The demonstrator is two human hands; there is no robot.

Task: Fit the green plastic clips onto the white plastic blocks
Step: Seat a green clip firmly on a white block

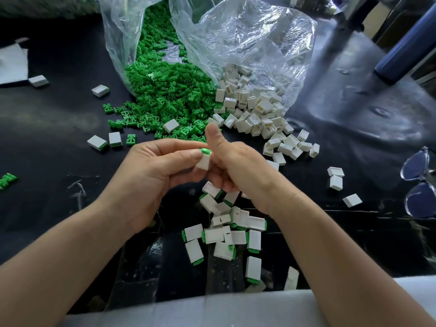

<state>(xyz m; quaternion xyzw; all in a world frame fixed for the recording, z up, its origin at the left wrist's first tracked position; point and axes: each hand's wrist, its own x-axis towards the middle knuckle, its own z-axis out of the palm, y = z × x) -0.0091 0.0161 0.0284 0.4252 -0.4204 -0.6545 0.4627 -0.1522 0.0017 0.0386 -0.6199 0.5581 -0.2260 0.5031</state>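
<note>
At frame centre, the left hand (151, 175) pinches a white block (203, 163) between thumb and fingers. A green clip (205, 151) is seated in the block's upper end. The right hand (238, 168) sits just beside the block with its thumb raised and fingers curled. It cannot be told whether these fingers grip the block. Loose green clips (162, 95) and loose white blocks (254, 109) spill from a clear plastic bag (247, 38) at upper centre. Assembled blocks (226, 232) lie below the hands on the black table (59, 128). Eyeglasses (417, 182) lie at the right edge.
</note>
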